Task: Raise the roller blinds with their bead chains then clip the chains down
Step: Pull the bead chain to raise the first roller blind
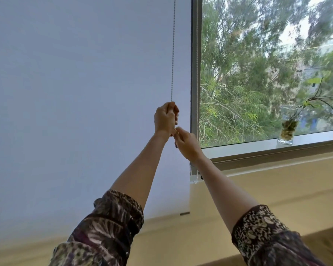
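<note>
So both hands are up on the bead chain [173, 54], which hangs straight down in front of the roller blind [85, 93], close to its right edge. The left hand [165, 119] is the higher one. Its fingers are curled tight into a fist round the chain, right where the visible run of beads ends. The right hand [186, 144] sits just below and to the right, touching the left at the heel of the palm. Its thumb and fingertips are pinched together on what looks like the lower stretch of the same chain, though it's blurry there and the beads are hard to make out.

The blind is fully down, covering the whole left side of the view, and its bottom bar hangs below the sill line against the beige wall [277, 189].

Just right of the blind there's a second chain [197, 73] running down along the window frame [194, 54]. The pane beyond that is uncovered, and you can see green trees [248, 64] outside. A glass vase [286, 131] with a spindly plant stands on the sill [248, 145], well to the right of the hands. Both forearms are bare, with patterned sleeves [113, 227] pushed back near the elbows.
</note>
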Action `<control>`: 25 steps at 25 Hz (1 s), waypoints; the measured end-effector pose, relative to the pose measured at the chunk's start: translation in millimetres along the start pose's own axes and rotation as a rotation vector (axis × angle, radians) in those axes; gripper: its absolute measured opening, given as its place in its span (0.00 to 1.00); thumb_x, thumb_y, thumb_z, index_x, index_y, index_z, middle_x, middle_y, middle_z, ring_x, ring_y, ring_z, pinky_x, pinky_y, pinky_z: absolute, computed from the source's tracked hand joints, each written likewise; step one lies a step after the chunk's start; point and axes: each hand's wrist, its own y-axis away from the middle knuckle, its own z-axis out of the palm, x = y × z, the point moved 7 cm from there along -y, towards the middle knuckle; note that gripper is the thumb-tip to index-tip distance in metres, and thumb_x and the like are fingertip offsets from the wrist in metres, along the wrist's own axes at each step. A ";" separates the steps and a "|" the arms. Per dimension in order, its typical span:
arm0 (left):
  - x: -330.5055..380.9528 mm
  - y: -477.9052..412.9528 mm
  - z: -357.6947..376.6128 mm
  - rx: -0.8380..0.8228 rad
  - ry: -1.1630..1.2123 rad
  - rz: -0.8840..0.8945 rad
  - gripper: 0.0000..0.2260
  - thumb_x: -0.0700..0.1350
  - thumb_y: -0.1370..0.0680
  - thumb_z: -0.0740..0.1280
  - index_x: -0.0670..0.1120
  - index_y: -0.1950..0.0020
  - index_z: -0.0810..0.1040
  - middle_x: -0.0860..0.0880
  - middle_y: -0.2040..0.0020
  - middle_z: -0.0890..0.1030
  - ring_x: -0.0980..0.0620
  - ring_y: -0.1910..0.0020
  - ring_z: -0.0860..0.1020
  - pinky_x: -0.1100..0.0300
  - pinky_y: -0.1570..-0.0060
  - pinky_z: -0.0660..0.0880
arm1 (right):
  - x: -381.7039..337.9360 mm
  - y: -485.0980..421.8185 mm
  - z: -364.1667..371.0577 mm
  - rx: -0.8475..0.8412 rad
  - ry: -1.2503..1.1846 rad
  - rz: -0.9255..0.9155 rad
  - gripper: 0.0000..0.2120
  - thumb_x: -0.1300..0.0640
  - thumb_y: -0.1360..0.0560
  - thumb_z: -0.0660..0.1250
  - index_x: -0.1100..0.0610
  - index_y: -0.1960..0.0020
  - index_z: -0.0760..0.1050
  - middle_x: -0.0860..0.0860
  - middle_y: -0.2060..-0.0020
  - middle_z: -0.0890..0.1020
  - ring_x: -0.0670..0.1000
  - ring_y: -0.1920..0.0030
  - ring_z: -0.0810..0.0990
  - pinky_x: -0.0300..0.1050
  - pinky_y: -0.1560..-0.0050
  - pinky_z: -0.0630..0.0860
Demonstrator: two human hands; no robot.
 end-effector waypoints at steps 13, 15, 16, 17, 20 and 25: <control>-54.2 58.9 13.6 -0.070 -0.120 -0.091 0.17 0.39 0.19 0.54 0.46 0.65 0.74 0.49 0.72 0.75 0.51 0.74 0.75 0.48 0.60 0.80 | -114.3 -92.6 -72.2 0.221 -0.736 0.071 0.17 0.51 0.18 0.54 0.63 0.40 0.71 0.57 0.56 0.82 0.51 0.66 0.80 0.45 0.64 0.76; -55.2 63.1 13.1 -0.070 -0.113 -0.090 0.17 0.40 0.18 0.54 0.46 0.66 0.74 0.49 0.72 0.75 0.51 0.74 0.74 0.50 0.60 0.79 | -124.1 -101.5 -83.7 0.256 -0.731 0.067 0.15 0.51 0.18 0.56 0.61 0.42 0.73 0.53 0.62 0.80 0.48 0.71 0.75 0.40 0.72 0.72; -55.2 64.7 12.8 -0.069 -0.114 -0.085 0.18 0.40 0.18 0.54 0.46 0.66 0.74 0.50 0.73 0.75 0.51 0.74 0.74 0.51 0.60 0.79 | -126.0 -104.0 -87.3 0.267 -0.715 0.067 0.14 0.52 0.19 0.56 0.60 0.44 0.74 0.52 0.65 0.79 0.47 0.73 0.72 0.39 0.75 0.68; -54.6 66.1 13.0 -0.072 -0.118 -0.079 0.18 0.40 0.18 0.54 0.47 0.66 0.74 0.50 0.73 0.75 0.51 0.74 0.74 0.51 0.60 0.79 | -126.8 -105.4 -89.7 0.282 -0.701 0.060 0.13 0.53 0.18 0.56 0.60 0.46 0.75 0.51 0.68 0.76 0.46 0.74 0.69 0.37 0.76 0.64; -51.9 66.1 17.8 -0.121 -0.144 -0.082 0.17 0.41 0.18 0.55 0.47 0.66 0.75 0.51 0.73 0.76 0.51 0.73 0.77 0.52 0.57 0.79 | -128.2 -103.5 -94.5 0.382 -0.595 -0.018 0.13 0.59 0.18 0.54 0.59 0.57 0.75 0.48 0.75 0.68 0.43 0.77 0.62 0.36 0.78 0.57; -55.8 56.0 17.2 -0.259 -0.127 -0.157 0.15 0.43 0.17 0.57 0.39 0.55 0.79 0.46 0.64 0.82 0.51 0.66 0.80 0.55 0.56 0.80 | -115.8 -93.2 -104.3 0.448 -0.463 -0.032 0.16 0.63 0.21 0.54 0.53 0.64 0.71 0.47 0.75 0.68 0.47 0.74 0.63 0.43 0.70 0.57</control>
